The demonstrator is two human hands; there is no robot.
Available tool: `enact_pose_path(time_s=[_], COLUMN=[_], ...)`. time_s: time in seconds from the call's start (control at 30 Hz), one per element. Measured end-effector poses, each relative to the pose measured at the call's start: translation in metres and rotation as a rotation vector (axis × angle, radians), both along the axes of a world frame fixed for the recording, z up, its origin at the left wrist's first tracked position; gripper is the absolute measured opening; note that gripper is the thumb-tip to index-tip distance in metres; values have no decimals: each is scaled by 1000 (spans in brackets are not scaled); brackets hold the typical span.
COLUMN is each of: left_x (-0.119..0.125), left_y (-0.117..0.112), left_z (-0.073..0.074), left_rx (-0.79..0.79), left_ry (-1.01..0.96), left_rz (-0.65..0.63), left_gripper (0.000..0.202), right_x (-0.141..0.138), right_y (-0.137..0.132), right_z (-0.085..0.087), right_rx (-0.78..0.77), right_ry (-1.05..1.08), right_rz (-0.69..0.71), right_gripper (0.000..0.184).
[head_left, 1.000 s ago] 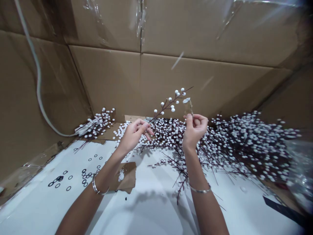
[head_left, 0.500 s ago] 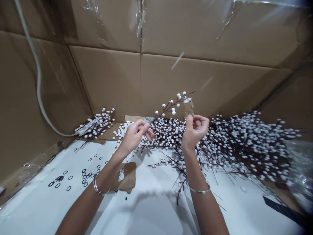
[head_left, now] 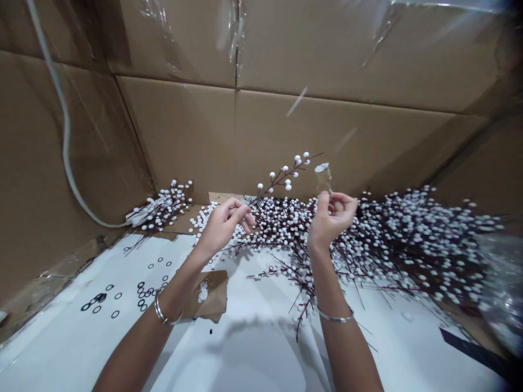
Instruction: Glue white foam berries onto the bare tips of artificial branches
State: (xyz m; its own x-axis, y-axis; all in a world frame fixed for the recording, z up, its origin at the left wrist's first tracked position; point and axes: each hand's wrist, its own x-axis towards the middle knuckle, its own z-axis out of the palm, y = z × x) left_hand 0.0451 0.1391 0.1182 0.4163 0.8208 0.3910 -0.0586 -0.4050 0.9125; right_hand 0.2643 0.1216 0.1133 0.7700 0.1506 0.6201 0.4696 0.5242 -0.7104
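Note:
My left hand (head_left: 224,223) pinches the stem of a thin dark twig with white berries (head_left: 286,175), which rises up and to the right. My right hand (head_left: 332,220) is closed around a small brown cardboard-coloured piece with a white tip (head_left: 323,178), held upright just right of the twig's tip without touching it. Both hands hover above a large heap of white-berry twigs (head_left: 400,239) on the white table (head_left: 245,348).
Cardboard walls (head_left: 286,130) enclose the table at the back and sides. Several small black rings (head_left: 143,288) lie at the left, with a brown cardboard scrap (head_left: 210,296) beside my left forearm. A smaller berry bundle (head_left: 163,209) and a white cable (head_left: 65,141) are at the far left.
My right hand with the brown piece has shifted slightly right, away from the twig's tip. The left hand and twig have barely moved.

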Motion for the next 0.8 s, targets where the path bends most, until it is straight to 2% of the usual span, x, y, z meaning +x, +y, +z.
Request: enact_pose_path(time_s=[0.33,0.8], left_x=[0,1], left_y=[-2,-1], left_z=[0,-2], left_rx=[3,-4], left_ry=[69,100], left_rz=[-49,-63], left_gripper=[21,22], right_x=[34,29], right_y=[2,3], right_z=[1,0], right_rx=[84,51], right_ry=[124,111], right_rz=[46,89], right_gripper=[23,23])
